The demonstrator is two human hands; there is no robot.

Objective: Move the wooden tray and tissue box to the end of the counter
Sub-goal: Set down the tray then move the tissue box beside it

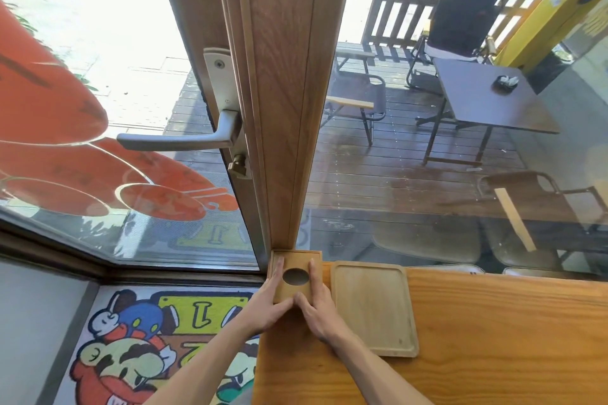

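Note:
A square wooden tissue box [297, 261] with a dark oval hole in its lid stands at the far left end of the wooden counter [493, 339], against the foot of the door frame. My left hand [268, 299] grips its left side and my right hand [317, 302] grips its right side, thumbs meeting at the near edge. An empty wooden tray [373, 306] with rounded corners lies flat on the counter just right of the box, close to my right hand.
A wooden door frame post [289, 108] rises right behind the box, with a metal door handle [184, 140] to its left. Glass panes close off the counter's far side. A cartoon floor mat [148, 348] lies below the counter's left end.

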